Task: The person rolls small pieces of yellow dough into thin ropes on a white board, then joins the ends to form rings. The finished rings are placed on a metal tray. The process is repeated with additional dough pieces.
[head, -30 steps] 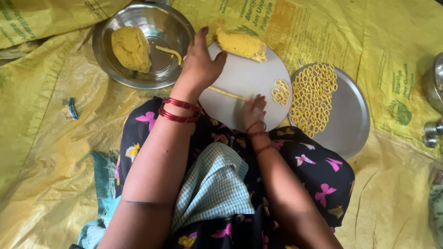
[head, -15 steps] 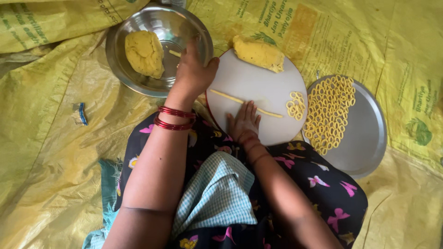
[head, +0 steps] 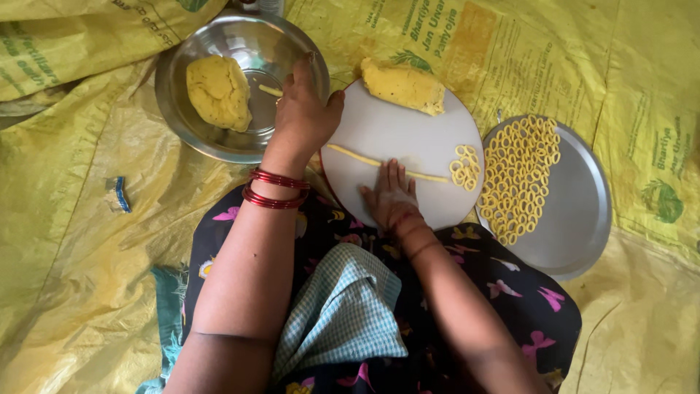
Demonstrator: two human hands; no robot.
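Yellow dough rope [head: 350, 155] under right hand [head: 391, 197] on white board [head: 408, 131]

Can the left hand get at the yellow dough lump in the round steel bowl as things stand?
Probably yes. The left hand hangs over the steel bowl's rim, beside the dough lump, with nothing between them.
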